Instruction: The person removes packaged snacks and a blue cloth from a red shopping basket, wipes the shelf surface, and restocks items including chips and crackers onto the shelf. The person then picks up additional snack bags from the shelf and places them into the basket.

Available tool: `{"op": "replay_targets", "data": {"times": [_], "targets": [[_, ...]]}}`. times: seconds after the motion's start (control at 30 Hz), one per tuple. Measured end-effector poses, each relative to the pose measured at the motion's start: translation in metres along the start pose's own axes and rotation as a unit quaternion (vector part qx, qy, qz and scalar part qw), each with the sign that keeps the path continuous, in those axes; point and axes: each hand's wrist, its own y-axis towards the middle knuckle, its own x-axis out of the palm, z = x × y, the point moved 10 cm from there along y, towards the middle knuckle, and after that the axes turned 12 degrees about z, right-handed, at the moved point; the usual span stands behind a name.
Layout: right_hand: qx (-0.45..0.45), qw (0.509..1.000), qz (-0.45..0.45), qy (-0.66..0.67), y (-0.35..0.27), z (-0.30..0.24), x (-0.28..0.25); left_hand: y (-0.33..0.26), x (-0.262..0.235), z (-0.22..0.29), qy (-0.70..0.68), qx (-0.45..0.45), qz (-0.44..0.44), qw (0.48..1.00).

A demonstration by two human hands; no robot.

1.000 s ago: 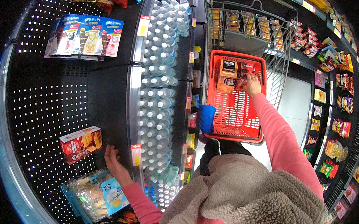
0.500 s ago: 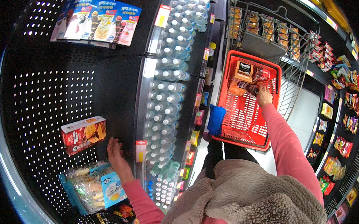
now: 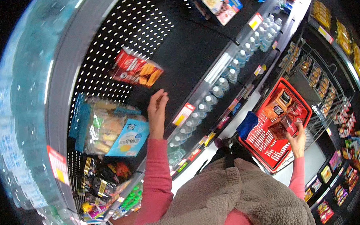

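Observation:
My left hand (image 3: 157, 114) hangs before the shelf with its fingers loosely bent and a little apart, holding nothing. Just beyond it, a red snack box (image 3: 138, 69) with orange biscuits pictured on it rests on the dark shelf. Beside that hand lie clear-bagged snacks (image 3: 98, 127) with a light blue label card (image 3: 128, 138). My right hand (image 3: 297, 140) grips the edge of a dark red box (image 3: 284, 127) inside the red shopping basket (image 3: 268, 146). An orange-brown packet (image 3: 274, 110) and other boxes are in the basket too.
A wire shopping cart (image 3: 334, 80) stands behind the basket. Rows of water bottles (image 3: 218, 91) line the shelf below on the left. A dark blue cloth-like thing (image 3: 246, 125) hangs at the basket's left side. Snack bags (image 3: 351, 176) fill racks at right.
The view has swung left, so the shelf appears tilted. My right hand now holds the dark red box raised toward the basket's near part. My left hand's fingers are more bent.

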Motion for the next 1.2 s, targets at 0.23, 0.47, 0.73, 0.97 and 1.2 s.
{"op": "replay_targets", "data": {"times": [0.23, 0.47, 0.73, 0.97, 1.2], "targets": [[-0.070, 0.967, -0.130, 0.209, 0.041, -0.211, -0.022, -0.062, 0.035, 0.060, 0.002, 0.119, -0.135, 0.984], [-0.294, 0.878, -0.256, 0.278, 0.026, -0.426, 0.013, -0.091, 0.040, 0.106, 0.050, 0.268, -0.090, 0.958], [-0.332, 0.788, -0.321, 0.407, 0.002, -0.516, 0.106, -0.028, -0.020, 0.051, -0.066, 0.152, 0.060, 0.984], [-0.346, 0.796, -0.306, 0.392, -0.001, -0.519, 0.192, 0.005, -0.032, 0.026, -0.015, 0.195, 0.124, 0.973], [-0.302, 0.814, -0.299, 0.396, 0.005, -0.510, 0.239, 0.015, -0.031, 0.018, 0.009, 0.178, 0.155, 0.972]]}}
